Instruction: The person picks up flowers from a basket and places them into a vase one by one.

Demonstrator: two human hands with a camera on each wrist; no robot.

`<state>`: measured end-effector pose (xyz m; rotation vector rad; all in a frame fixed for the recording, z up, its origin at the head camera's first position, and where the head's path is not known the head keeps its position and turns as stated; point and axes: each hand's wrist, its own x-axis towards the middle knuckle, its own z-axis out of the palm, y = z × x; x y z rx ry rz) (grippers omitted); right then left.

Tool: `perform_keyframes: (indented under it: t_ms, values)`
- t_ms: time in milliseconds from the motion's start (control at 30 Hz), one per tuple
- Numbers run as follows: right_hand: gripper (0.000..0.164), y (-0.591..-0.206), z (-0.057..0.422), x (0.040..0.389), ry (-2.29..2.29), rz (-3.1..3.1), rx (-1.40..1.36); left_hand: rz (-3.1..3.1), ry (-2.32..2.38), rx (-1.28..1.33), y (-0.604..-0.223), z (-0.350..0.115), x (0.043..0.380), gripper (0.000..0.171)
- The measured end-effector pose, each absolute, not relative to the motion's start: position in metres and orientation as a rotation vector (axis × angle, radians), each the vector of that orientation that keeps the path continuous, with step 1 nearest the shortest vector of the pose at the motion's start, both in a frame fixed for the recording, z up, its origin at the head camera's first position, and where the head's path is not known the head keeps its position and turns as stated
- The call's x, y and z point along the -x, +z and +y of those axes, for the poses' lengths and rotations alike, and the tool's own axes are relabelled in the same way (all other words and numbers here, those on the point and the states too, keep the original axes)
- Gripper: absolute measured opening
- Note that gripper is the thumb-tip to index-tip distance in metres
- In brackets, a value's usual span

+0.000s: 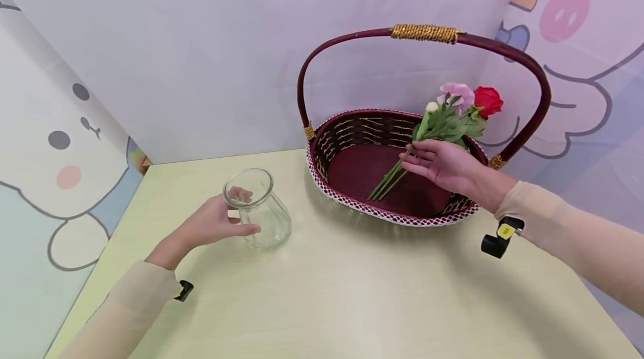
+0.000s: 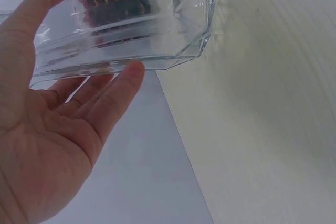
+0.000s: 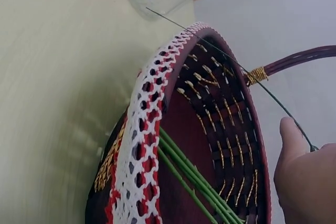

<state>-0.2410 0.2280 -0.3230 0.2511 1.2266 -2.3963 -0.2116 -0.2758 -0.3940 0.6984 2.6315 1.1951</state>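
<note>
My left hand point(image 1: 221, 219) holds a clear glass vase point(image 1: 271, 222) that stands slightly tilted at the left. The left wrist view shows the thumb on one side of the glass point(image 2: 157, 40) and fingers point(image 2: 118, 95) on the other. My right hand point(image 1: 448, 166) is over the right part of a dark red woven basket point(image 1: 322, 174). A thin green flower stem point(image 3: 226, 53) runs from between its thumb and palm out across the rim; its bloom cannot be told. Thicker green stems point(image 3: 194, 182) lie below, inside the basket. Behind the hand are a pink flower point(image 1: 458, 95), a red rose point(image 1: 488, 102) and a white bud point(image 1: 431, 107).
A tall arched handle point(image 1: 540, 79) with gold wrapping rises over the basket. White-and-red lace trim point(image 3: 139, 124) edges the rim. The pale wooden table point(image 1: 327, 292) meets a light curtain point(image 1: 201, 68) at the back, with cartoon-printed cloth on both sides.
</note>
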Motion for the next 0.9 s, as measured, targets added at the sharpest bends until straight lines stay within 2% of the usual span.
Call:
perform_keyframes:
  t_ms: [300,567,900]
  values:
    - [0.018,-0.323,0.212,0.238,-2.35,1.315,-0.112,2.635,1.196,-0.71,-0.396,-0.276,0.213,0.067]
    - [0.015,-0.32,0.195,0.232,-2.242,1.4,0.025,2.629,1.199,-0.717,-0.395,-0.274,0.212,0.068]
    - [0.019,-0.307,0.174,0.231,-2.161,1.404,0.057,2.641,1.189,-0.719,-0.394,-0.275,0.212,0.066]
